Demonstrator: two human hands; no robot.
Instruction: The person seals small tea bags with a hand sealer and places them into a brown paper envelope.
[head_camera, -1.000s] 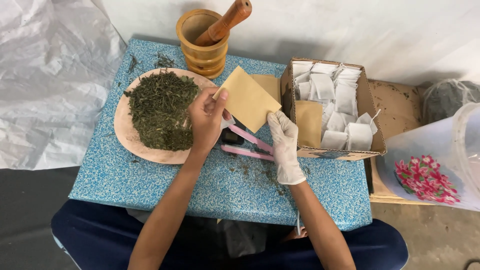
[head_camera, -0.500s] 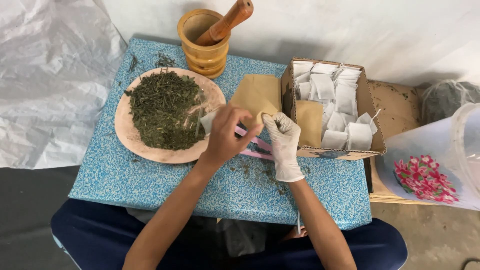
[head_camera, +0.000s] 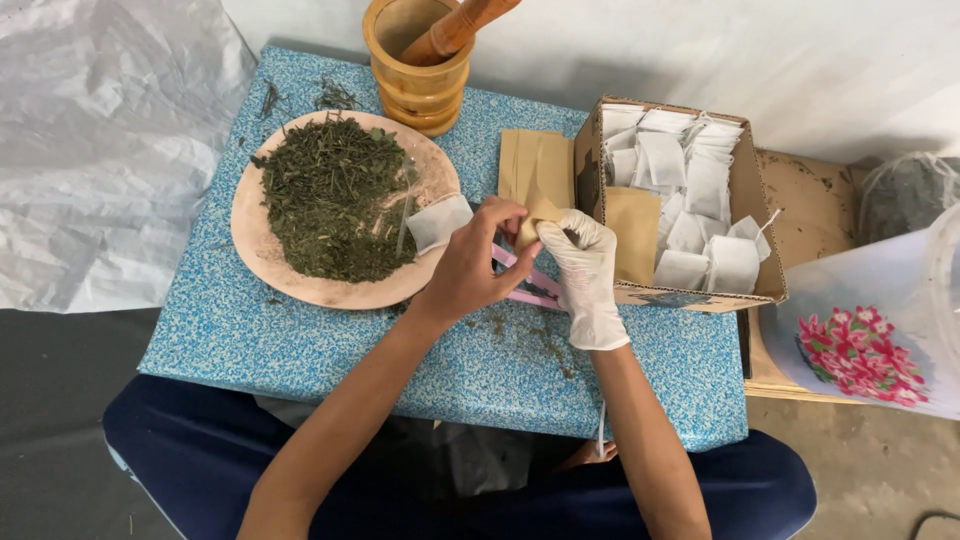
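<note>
we have our bare left hand (head_camera: 468, 268) pinched on a small white paper tea bag (head_camera: 438, 221) at the rim of the round pink plate (head_camera: 262, 255) of dried green leaves (head_camera: 335, 197), while our white-gloved right hand (head_camera: 583, 272) nips a tan paper envelope (head_camera: 528, 215) just beside it. we judge it best to keep the bag flat, mouth clear of the leaves, and grip only by fingertips.

An open brown cardboard box (head_camera: 750, 190) on the table's right side holds many small white sachets (head_camera: 690, 175), a flat tan paper envelope (head_camera: 632, 232) leans at its near-left wall, and more tan envelopes (head_camera: 537, 165) lie just left of it.
</note>
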